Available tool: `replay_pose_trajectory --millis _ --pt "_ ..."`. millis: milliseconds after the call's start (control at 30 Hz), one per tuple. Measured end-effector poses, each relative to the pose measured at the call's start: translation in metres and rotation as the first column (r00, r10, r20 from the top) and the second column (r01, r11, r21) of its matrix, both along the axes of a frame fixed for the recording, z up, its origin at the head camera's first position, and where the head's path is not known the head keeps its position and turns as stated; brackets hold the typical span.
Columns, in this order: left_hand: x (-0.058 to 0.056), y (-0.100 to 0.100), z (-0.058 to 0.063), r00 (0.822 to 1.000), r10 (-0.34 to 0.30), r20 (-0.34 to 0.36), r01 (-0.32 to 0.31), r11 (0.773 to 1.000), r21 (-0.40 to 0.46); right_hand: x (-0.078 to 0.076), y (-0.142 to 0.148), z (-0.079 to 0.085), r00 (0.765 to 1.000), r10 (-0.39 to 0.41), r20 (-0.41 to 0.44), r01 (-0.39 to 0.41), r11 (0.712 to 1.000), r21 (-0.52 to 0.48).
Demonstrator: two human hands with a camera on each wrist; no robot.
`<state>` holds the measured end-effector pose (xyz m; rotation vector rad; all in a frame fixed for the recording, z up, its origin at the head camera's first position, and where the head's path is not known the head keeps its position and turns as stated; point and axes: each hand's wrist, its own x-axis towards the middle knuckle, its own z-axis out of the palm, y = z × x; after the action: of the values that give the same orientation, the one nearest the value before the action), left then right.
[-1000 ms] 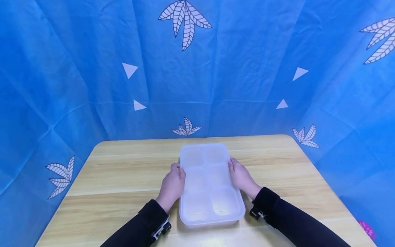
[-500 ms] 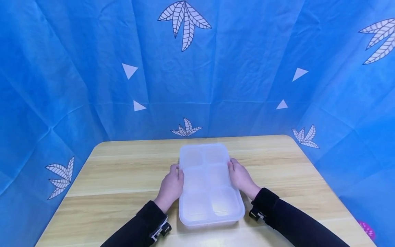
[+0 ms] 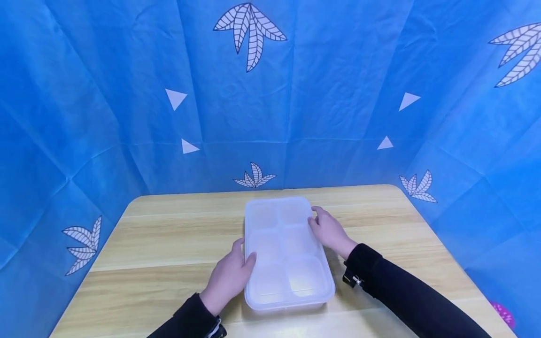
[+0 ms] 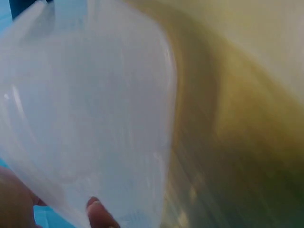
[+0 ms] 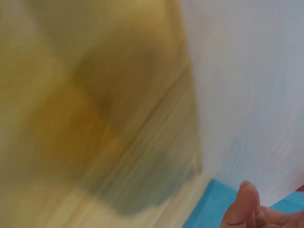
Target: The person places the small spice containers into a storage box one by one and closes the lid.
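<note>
A translucent white plastic food container (image 3: 276,249) with a lid lies lengthwise on the wooden table. Several rounded compartment shapes show on its top. My left hand (image 3: 228,274) grips its left long edge, thumb over the lid's rim and fingers at the side. In the left wrist view a fingertip (image 4: 97,211) lies at the container's wall. On the opposite edge, farther up, my right hand (image 3: 329,231) has its thumb on the rim and a finger stretched along the side. The right wrist view shows the right hand's fingertips (image 5: 247,192) by the pale wall. Other fingers are hidden beneath.
The light wooden table (image 3: 169,234) has rounded far corners. A blue cloth (image 3: 338,94) with white leaf and triangle prints hangs behind it and along both sides. A pink spotted patch (image 3: 503,313) shows at the right edge.
My left hand has slid along the container's edge toward me, its thumb now spread wider. The right hand has shifted slightly away from me along its edge. The container stays nearly in place.
</note>
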<state>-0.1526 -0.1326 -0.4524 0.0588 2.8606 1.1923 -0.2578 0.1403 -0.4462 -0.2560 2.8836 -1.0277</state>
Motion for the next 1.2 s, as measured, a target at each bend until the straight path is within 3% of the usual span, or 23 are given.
replay_pose_trajectory --millis 300,633,900,1200 --pt "0.034 -0.003 0.009 0.998 -0.066 0.009 0.066 0.998 0.011 -0.03 0.007 0.006 0.994 0.103 -0.037 -0.1 0.993 0.055" --pt "0.066 -0.001 0.002 0.993 -0.106 -0.045 0.103 0.992 -0.069 -0.062 -0.004 0.015 0.967 0.251 -0.038 -0.246 0.963 0.115" --pt "0.074 0.002 0.0 0.991 -0.113 -0.075 0.108 0.992 -0.065 -0.075 -0.018 0.012 0.962 0.26 -0.078 -0.235 0.941 0.243" --pt "0.075 0.0 0.003 0.993 -0.093 -0.068 0.09 0.995 -0.039 -0.077 -0.017 0.009 0.966 0.252 -0.06 -0.233 0.947 0.223"
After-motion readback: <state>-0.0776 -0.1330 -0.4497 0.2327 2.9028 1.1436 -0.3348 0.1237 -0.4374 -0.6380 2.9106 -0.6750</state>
